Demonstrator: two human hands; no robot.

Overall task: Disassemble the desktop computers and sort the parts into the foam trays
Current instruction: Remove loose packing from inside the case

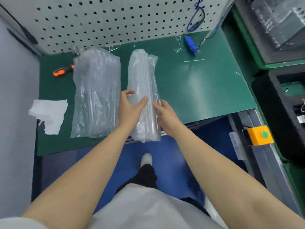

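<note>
Two stacks of clear plastic bags lie on the green mat [198, 90]. The right stack [142, 75] reaches over the mat's near edge. My left hand [130, 107] lies on its left side with straight fingers, the thumb lifted apart. My right hand [165, 113] touches the stack's right edge with straight fingers. The wider left stack [96, 93] lies untouched beside them. A black foam tray [280, 103] with parts in it stands at the far right.
An orange-and-black screwdriver [63, 71] lies at the back left, and a white cloth [49, 113] at the left edge. A blue tool [190, 44] with its cable rests by the pegboard [102, 20]. A yellow box with a green button [260, 135] sits on the right rail.
</note>
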